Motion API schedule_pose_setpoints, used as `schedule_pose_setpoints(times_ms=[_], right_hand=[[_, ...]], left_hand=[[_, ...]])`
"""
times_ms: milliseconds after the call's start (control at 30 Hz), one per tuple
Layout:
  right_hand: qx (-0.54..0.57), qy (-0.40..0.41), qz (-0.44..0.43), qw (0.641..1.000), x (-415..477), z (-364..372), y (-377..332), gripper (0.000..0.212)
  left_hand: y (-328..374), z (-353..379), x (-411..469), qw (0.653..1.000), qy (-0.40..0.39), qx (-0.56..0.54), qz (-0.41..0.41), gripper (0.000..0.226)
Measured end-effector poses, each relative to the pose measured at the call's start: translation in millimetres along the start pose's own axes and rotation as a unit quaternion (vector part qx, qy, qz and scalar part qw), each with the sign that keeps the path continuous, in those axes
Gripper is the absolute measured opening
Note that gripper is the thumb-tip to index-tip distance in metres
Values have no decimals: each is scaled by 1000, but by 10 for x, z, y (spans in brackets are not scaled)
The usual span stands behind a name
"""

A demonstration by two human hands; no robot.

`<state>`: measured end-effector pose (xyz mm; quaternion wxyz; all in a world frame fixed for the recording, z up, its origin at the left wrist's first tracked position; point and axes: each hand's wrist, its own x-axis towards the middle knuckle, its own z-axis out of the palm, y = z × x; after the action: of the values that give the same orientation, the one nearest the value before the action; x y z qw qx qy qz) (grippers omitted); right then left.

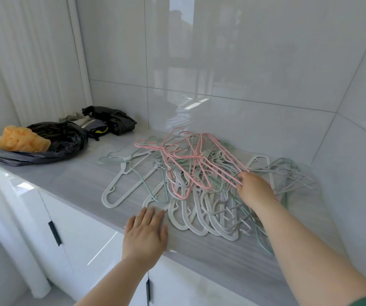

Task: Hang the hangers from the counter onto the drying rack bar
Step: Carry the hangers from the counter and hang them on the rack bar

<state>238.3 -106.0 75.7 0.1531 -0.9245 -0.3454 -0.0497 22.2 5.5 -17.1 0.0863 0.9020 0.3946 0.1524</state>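
Observation:
A tangled heap of hangers (202, 208), white, pale green and grey, lies on the grey counter (71, 180). Several pink wire hangers (191, 160) lie on top of the heap. My right hand (255, 191) reaches over the pile and its fingers are closed on the ends of the pink hangers. My left hand (145, 233) rests flat on the counter's front edge, fingers spread, just left of the white hangers and holding nothing. No drying rack bar is in view.
At the counter's far left sit a black plastic bag (62, 140) with an orange cloth (21, 139) and a dark bundle of clothes (111, 121). Glossy tiled walls close in behind and on the right. White cabinet doors (78, 230) are below.

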Motion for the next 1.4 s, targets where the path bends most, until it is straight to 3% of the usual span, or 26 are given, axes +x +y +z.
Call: schedule_pose_setpoints(times_ms=[367, 600, 733, 833, 933, 1033, 1100, 1200, 1333, 1400], right_hand=[[13, -11, 2, 1000, 26, -2, 90, 23], [55, 110, 35, 992, -12, -110, 218, 30], [124, 144, 53, 980, -46, -211, 256, 28], [149, 190, 41, 970, -91, -296, 235, 27], [181, 216, 4, 959, -118, -430, 145, 25], [208, 228, -40, 950, -206, -549, -24, 23], [202, 222, -79, 951, -316, -559, -160, 23], [185, 187, -135, 955, -498, -508, -366, 23], [182, 153, -215, 947, -837, -441, -601, 24], [186, 135, -246, 942, -1013, -403, -704, 25]], left_hand=[[9, 18, -1, 999, 25, 19, 5, 53], [18, 4, 5, 1000, 12, 20, 1, 47], [40, -21, -15, 1000, 1, 13, -6, 61], [43, -49, 3, 999, -35, 13, -4, 49], [9, -178, 46, 995, -95, -31, 2, 50], [-16, -455, 79, 988, -65, -138, -15, 43], [37, -713, 125, 970, -25, -239, -39, 36], [210, -1150, 205, 915, -8, -398, -66, 35], [329, -1576, 159, 858, -7, -506, -89, 43], [332, -1712, 71, 833, -6, -541, -112, 34]])
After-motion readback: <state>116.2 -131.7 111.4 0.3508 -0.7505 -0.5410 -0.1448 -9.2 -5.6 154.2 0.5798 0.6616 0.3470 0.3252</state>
